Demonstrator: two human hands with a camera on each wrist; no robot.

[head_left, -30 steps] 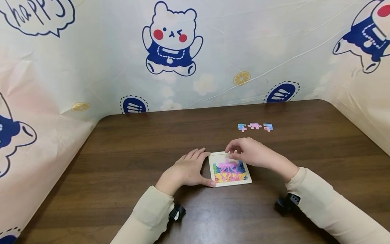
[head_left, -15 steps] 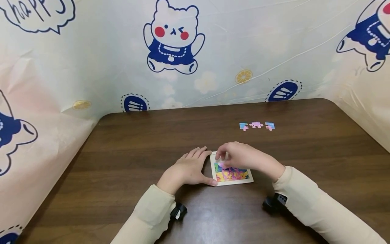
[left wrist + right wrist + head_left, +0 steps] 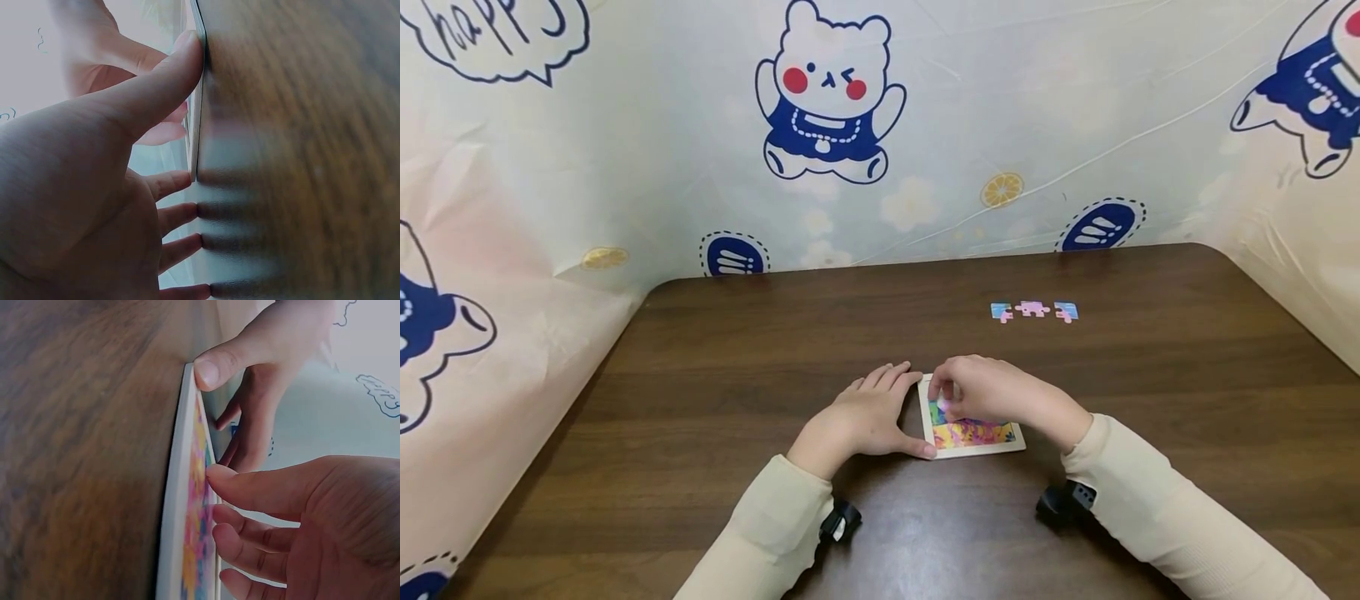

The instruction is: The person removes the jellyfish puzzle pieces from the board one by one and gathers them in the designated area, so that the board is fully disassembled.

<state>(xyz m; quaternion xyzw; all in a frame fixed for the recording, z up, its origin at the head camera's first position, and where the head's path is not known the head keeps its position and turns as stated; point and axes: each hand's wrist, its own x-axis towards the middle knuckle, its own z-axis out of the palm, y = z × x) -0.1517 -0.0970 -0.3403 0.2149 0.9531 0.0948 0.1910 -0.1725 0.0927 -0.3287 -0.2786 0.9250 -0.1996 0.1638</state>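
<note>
A small white-framed jigsaw puzzle lies on the table, its picture pink, yellow and blue-green. My left hand rests at its left side with fingers spread. The thumb presses the near left corner, and the index fingertip touches the far left corner. Over the upper left of the puzzle is my right hand, thumb and fingers bent down. In the right wrist view, its thumb and fingertips meet the picture with a gap between them. Whether a piece sits between them is hidden. The hand covers much of the upper picture.
Three loose puzzle pieces lie in a row beyond the frame, toward the back right. The brown wooden table ends at a patterned curtain behind and at both sides.
My right hand has moved left and slightly nearer, from the puzzle's upper right to its upper left. My left hand has stayed at the frame's left side.
</note>
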